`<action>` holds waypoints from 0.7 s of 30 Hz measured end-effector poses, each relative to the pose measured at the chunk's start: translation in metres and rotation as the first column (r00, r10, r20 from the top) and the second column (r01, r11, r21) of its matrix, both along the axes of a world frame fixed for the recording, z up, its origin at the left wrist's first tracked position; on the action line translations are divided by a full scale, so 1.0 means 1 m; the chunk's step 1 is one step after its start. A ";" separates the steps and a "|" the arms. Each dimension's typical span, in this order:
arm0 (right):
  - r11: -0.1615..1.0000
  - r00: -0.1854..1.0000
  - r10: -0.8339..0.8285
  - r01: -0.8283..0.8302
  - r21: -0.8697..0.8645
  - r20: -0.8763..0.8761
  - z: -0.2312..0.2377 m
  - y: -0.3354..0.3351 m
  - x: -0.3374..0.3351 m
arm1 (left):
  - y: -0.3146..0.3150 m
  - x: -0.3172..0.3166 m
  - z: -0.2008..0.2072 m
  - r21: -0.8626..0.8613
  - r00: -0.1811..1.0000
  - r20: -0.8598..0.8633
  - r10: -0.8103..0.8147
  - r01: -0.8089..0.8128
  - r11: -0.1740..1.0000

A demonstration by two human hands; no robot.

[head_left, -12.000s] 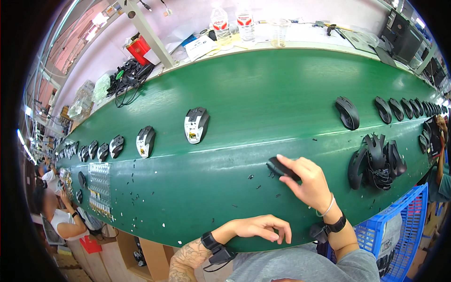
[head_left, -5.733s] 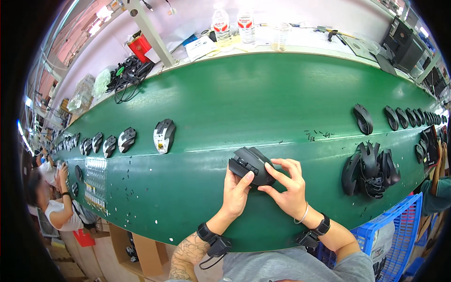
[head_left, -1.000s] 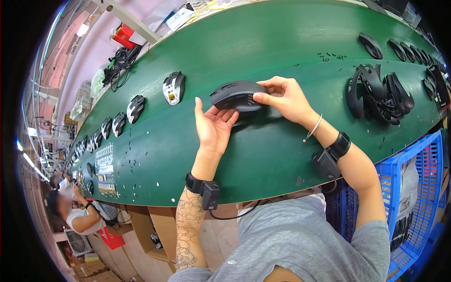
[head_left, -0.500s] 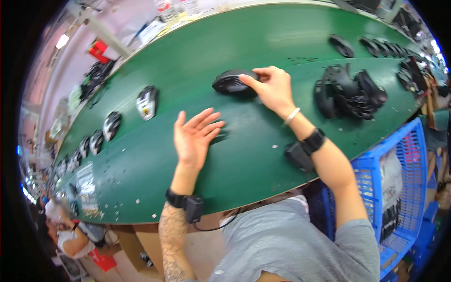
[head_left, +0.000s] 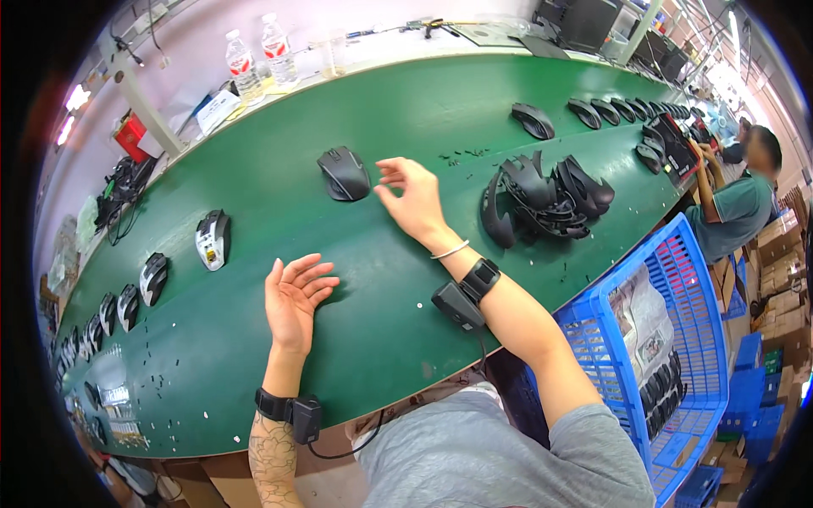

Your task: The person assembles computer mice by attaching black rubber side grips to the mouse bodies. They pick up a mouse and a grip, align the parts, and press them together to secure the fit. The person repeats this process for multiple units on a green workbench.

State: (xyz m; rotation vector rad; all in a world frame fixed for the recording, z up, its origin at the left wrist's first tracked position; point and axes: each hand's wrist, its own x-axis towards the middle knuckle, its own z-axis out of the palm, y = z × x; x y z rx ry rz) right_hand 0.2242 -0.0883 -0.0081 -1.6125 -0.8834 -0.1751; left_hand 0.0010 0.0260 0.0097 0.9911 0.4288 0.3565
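Observation:
A black computer mouse (head_left: 345,173) rests on the green table (head_left: 373,279), just left of my right hand (head_left: 412,200). That hand is empty, its fingers curved and apart, with a small gap to the mouse. Palm up over the near part of the table, my left hand (head_left: 294,302) holds nothing and has its fingers spread. To its upper left lies a partly assembled mouse (head_left: 213,240) with a silver-white rear. A heap of black mouse shell parts (head_left: 546,199) lies right of my right hand.
More silver-and-black mice (head_left: 154,278) line the left side. A row of black mice (head_left: 584,112) runs along the far right, with a single black mouse (head_left: 533,121) before it. A blue plastic basket (head_left: 605,326) stands by the table's right edge. Farther right sits another person (head_left: 732,203).
My right hand has let go of the black mouse, which now lies upright on the table. The view has shifted right, bringing a person into sight there.

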 end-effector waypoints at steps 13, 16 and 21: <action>0.619 0.886 -0.210 0.448 -0.645 0.413 0.033 -0.108 0.068 | -0.004 0.012 -0.011 -0.064 0.999 -0.027 -0.021 0.019 0.998; 0.475 0.876 -0.148 0.471 -0.744 0.460 -0.001 -0.119 0.115 | -0.005 0.015 -0.025 -0.033 0.998 0.067 0.019 -0.017 0.999; 0.462 0.853 -0.126 0.502 -0.731 0.506 -0.010 -0.111 0.123 | -0.006 0.019 -0.026 -0.039 0.996 0.073 0.061 -0.058 0.998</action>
